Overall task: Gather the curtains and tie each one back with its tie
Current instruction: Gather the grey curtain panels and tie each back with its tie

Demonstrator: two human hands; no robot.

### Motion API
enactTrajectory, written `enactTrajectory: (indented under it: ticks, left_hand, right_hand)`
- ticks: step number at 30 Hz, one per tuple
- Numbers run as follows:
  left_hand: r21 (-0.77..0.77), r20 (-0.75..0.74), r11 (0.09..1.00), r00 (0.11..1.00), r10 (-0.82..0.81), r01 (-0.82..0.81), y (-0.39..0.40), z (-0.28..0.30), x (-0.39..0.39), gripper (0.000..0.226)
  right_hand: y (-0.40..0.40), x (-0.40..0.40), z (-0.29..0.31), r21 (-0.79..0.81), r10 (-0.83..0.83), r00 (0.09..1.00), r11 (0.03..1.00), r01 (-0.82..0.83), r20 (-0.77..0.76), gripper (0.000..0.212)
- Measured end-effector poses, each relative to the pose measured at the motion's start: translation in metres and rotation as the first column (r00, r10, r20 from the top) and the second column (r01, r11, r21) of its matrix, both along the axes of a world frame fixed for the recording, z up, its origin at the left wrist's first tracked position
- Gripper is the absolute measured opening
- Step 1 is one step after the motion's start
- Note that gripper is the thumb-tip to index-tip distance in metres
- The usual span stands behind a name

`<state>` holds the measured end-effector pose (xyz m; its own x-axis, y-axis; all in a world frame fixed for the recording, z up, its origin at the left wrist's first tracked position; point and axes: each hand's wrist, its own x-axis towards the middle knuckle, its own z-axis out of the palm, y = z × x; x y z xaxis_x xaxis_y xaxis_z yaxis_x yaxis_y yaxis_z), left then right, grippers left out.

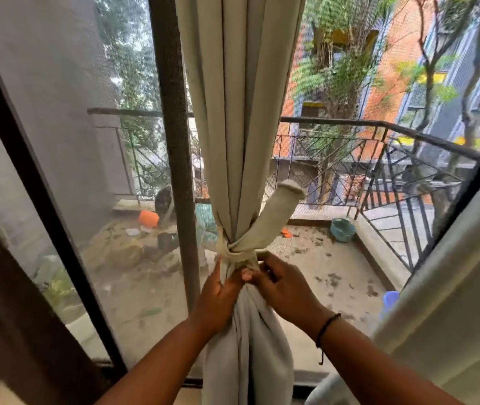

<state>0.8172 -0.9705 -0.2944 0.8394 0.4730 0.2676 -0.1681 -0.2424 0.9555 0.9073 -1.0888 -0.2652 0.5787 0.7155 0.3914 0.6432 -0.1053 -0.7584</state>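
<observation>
Hands [250,283] grip vertical curtain [240,112].

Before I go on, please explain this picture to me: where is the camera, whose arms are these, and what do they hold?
There is no machine here. A person wears one wide camera on the head, so it looks forward and down, and the two arms that come in from the bottom edge are that person's own.

In the middle hangs a pale curtain, gathered into a bunch. A tie of the same cloth is wound round it, and one end of the tie sticks up to the right.

The left hand grips the curtain just under the tie. The right hand pinches the cloth at the knot; the exact fold under its fingers is hidden.

A second curtain hangs at the right edge. Behind is a window with a dark frame, and outside is a balcony with a railing.
</observation>
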Motion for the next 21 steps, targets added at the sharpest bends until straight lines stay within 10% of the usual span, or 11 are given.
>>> enactTrajectory:
  ticks: [6,11,16,21]
  left_hand:
    - [0.102,-0.016,0.995,1.0,-0.012,0.014,0.015,0.012,0.005,0.057]
    - [0.24,0.075,0.967,0.995,0.068,-0.085,0.022,0.011,-0.014,0.041]
    - [0.21,0.205,0.941,0.953,0.221,-0.264,0.019,0.01,-0.023,0.044]
    - [0.454,0.291,0.772,0.893,0.343,-0.445,0.04,0.018,-0.033,0.036]
  right_hand:
    - [0.002,0.01,0.003,-0.051,0.024,0.998,0.998,-0.027,-0.059,0.03]
    - [-0.004,0.011,0.006,0.057,0.109,0.698,0.994,-0.098,-0.708,0.041]
    - [0.012,-0.001,0.018,-0.092,0.176,0.879,0.966,-0.24,-0.444,0.022]
    - [0.021,-0.01,0.014,-0.167,-0.094,0.979,0.978,0.125,0.181,0.016]
